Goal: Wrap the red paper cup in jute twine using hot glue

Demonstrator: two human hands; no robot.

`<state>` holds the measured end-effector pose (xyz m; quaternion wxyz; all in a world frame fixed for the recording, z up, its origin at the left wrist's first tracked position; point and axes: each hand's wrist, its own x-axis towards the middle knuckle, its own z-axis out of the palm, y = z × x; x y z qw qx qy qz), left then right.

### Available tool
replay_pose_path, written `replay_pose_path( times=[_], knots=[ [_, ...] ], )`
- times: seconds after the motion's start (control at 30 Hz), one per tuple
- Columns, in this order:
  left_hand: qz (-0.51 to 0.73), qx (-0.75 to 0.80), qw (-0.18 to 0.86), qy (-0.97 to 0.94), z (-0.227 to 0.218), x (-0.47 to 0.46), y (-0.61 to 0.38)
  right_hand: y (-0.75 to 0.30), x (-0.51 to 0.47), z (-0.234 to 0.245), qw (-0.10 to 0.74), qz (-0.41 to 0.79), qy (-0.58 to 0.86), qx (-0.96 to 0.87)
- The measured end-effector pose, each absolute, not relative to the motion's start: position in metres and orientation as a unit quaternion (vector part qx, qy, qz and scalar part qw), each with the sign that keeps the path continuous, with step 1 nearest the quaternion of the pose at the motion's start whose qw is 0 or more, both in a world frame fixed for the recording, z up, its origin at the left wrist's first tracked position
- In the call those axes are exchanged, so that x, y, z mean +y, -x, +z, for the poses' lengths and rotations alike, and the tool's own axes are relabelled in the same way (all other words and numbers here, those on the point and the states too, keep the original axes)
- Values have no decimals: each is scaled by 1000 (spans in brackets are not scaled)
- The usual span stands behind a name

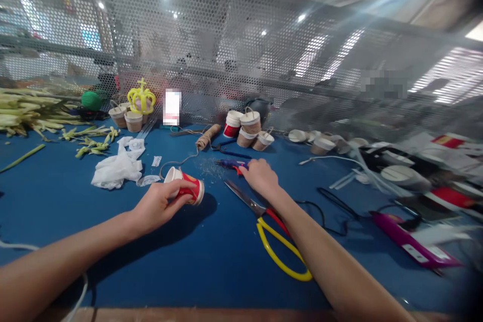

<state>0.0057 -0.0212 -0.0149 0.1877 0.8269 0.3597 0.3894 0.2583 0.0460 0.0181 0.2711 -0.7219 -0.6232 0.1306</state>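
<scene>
My left hand (156, 204) grips a red and white paper cup (196, 187) tilted on its side above the blue table. A strand of twine (181, 162) runs from near the cup towards a twine spool (209, 137). My right hand (261, 176) is closed on a blue hot glue gun (227, 163) with a red trigger, its nozzle pointing left; the fingers partly hide its handle. Under my right forearm lie large scissors (285, 250) with yellow and red handles, blades apart from the cup.
Twine-wrapped cups (249, 136) are stacked at the back. A crumpled white cloth or plastic (116, 166) lies left. A yellow crown-shaped piece (141, 98) sits on cups, near plant-like stalks (22, 110). A purple packet (411, 241) and cluttered cups are right. A perforated metal screen (151, 25) stands behind.
</scene>
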Motion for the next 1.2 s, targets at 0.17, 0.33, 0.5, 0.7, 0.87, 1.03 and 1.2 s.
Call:
replay_pose_path(
  times=[0.17,0.33,0.5,0.7,0.87,1.03,1.2],
  knots=[
    [398,319,187,-839,-16,-24,-7,-216,11,38,268,177,589,-742],
    [387,218,151,-883,-19,-28,-7,-194,-10,36,252,359,423,-793],
    [336,178,98,-920,-22,-34,-8,-189,-18,29,271,487,392,-732],
    [324,161,95,-928,-19,-39,-10,-181,-24,20,383,568,420,-595],
    [342,242,215,-882,-9,-42,-9,-186,-22,22,423,541,422,-592],
    [392,349,299,-797,-3,-41,-8,-194,-27,34,392,431,428,-691],
    [364,345,302,-811,-8,-40,-9,-185,-40,36,312,320,415,-792]
  ],
)
